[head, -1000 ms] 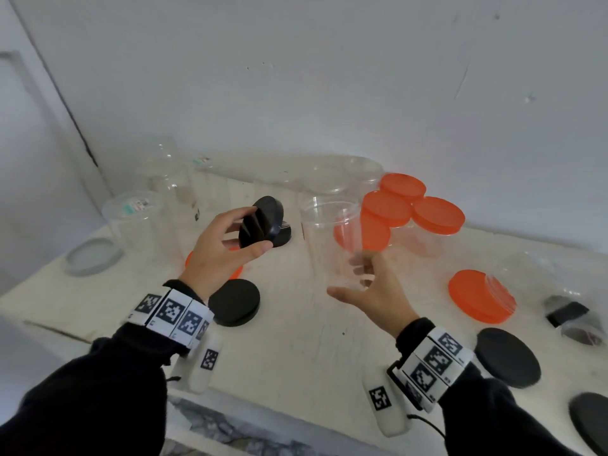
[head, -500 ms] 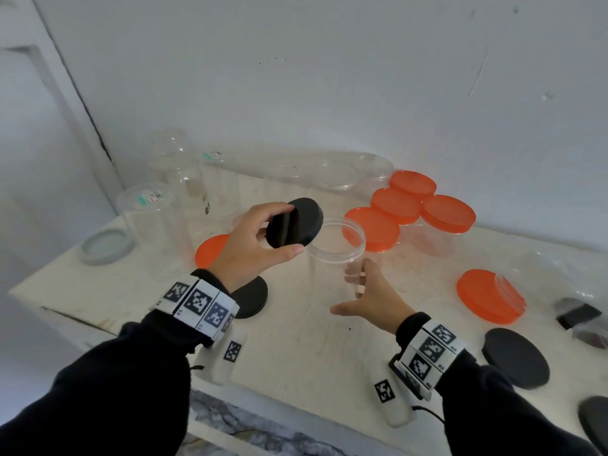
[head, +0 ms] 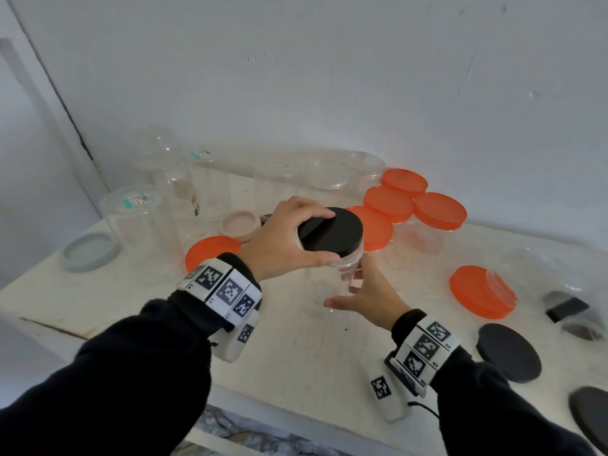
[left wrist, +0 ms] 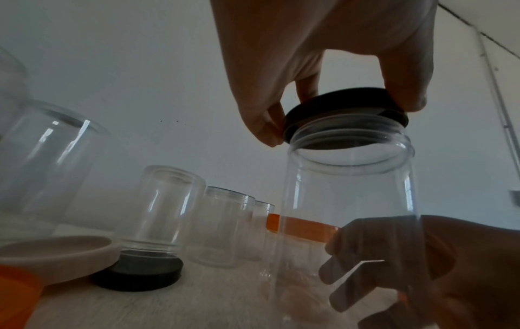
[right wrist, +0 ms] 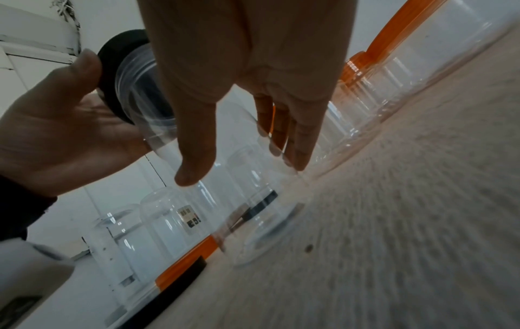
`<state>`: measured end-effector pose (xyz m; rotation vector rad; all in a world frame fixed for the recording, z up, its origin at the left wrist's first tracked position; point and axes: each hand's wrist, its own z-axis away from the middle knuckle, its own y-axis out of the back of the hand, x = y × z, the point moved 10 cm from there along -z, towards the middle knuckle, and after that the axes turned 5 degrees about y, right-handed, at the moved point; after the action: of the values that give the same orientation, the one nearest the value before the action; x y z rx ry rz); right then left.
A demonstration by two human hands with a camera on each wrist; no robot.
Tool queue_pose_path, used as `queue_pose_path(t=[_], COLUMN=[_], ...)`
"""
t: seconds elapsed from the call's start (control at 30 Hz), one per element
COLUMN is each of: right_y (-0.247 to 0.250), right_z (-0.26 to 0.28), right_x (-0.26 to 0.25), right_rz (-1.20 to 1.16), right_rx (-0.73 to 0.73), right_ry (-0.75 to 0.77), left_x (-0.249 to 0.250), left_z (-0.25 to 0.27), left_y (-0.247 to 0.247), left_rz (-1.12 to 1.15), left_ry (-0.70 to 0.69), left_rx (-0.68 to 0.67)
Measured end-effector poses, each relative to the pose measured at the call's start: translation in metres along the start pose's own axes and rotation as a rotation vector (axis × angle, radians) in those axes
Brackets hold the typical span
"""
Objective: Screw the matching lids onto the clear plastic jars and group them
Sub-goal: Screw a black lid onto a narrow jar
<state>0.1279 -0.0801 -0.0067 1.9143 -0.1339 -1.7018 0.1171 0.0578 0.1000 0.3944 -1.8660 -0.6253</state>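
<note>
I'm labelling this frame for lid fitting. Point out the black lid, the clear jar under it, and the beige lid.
black lid (head: 330,232), head view, its flat top.
clear jar (left wrist: 349,195), left wrist view, its side wall.
beige lid (head: 240,225), head view, its hollow middle.

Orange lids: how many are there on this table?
6. Four orange lids sit clustered on jars at the back, one lies flat at the left, and one caps a tipped jar at the right. The arms may hide others.

Jar (head: 332,284): clear glossy plastic, smooth, ribbed thread at neck. Black lid (head: 330,233): smooth plastic, slight sheen. Orange lids (head: 440,210): plastic, satin. Surface (head: 296,350): pale, matt, grainy, scuffed.
</note>
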Motion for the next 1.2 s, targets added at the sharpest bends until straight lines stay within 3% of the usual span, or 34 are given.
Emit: queue_pose_path(t=[0.43,0.63,0.8,0.93,1.03,1.2], right_y=[0.000,-0.003,0.027,0.058,0.054,0.016], right_z=[0.000,0.000,0.010,0.015,0.011,-0.005], right_x=[0.001,-0.005,-0.037,-0.090,-0.129,-0.159], right_rz=[0.009,0.046,0.144,0.232,0.357,0.791], right_rx=[0.015,-0.027,-0.003,0.023,-0.105,-0.419], right_ry=[0.005,0.020,0.095,0.217,0.264,0.343], left_x=[-0.001,-0.024,-0.043,-0.050,-0.048,-0.040], left_z=[-0.002,0.005,0.010,0.012,0.010,0.004], left_y=[-0.016,-0.025,-0.036,-0.041,-0.047,-0.047], left_rz=[0.019,0.255,0.352,0.395,0.410,0.422], left_ry=[-0.015,0.088,0.178,0.222,0.221,0.172], left_rx=[-0.044,-0.038,-0.073,-0.071,-0.056,0.007])
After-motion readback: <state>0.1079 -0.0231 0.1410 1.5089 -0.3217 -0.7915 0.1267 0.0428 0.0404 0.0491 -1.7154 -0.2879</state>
